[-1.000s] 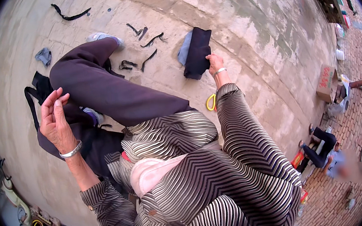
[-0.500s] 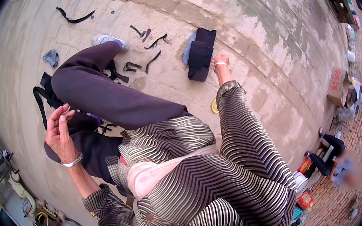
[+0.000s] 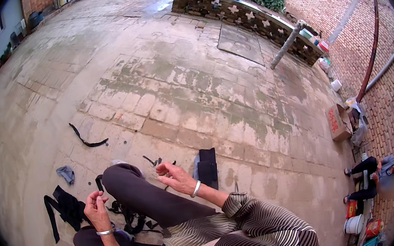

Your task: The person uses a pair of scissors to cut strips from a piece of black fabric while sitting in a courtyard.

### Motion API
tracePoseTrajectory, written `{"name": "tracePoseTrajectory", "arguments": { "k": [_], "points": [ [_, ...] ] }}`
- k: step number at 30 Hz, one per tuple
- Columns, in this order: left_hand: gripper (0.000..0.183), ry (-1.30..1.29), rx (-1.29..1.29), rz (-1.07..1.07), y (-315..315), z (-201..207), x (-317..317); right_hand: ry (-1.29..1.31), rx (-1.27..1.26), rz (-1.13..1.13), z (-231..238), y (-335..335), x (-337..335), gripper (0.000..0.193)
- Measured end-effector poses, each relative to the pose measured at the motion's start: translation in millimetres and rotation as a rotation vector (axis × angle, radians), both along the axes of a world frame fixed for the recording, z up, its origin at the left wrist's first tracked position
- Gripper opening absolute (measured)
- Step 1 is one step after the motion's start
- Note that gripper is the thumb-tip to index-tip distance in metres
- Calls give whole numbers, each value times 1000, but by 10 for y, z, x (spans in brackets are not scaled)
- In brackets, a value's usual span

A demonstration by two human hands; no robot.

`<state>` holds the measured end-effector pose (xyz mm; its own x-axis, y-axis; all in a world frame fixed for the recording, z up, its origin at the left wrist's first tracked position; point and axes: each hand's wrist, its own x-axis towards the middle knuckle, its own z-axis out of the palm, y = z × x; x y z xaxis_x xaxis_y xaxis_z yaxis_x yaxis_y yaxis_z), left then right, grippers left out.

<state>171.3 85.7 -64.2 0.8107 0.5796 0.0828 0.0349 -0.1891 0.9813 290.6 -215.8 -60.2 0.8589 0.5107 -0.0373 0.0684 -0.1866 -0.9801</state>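
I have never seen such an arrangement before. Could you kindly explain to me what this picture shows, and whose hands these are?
There is no machine working here: the left hand and right hand are a person's own bare hands. The view looks down from a wide fisheye camera on that person's head, so straight edges bend. The dark trouser leg is the wearer's too.

On the paved ground lie a folded black cloth, a small grey cloth, a curved black strip and other dark scraps. Another person sits at the right.

The right hand's fingers are open and nothing shows in them. Whether the left hand pinches something small, I cannot tell.
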Motion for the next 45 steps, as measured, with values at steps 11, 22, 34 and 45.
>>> {"name": "tracePoseTrajectory", "arguments": {
  "k": [11, 22, 34, 45],
  "points": [
    [17, 91, -198, 137, 206, -478, 81, -680, -712, 206, 595, 1465, 263, 70],
    [18, 163, -81, 73, 93, -220, 197, -479, -688, 64, 451, 1205, 442, 64],
    [22, 298, -105, -27, 462, -951, 362, -526, -620, -63, 276, 1182, 436, 57],
    [24, 424, 39, -140, 619, -1541, 428, -452, -599, -179, 161, 975, 345, 56]
  ]
}}
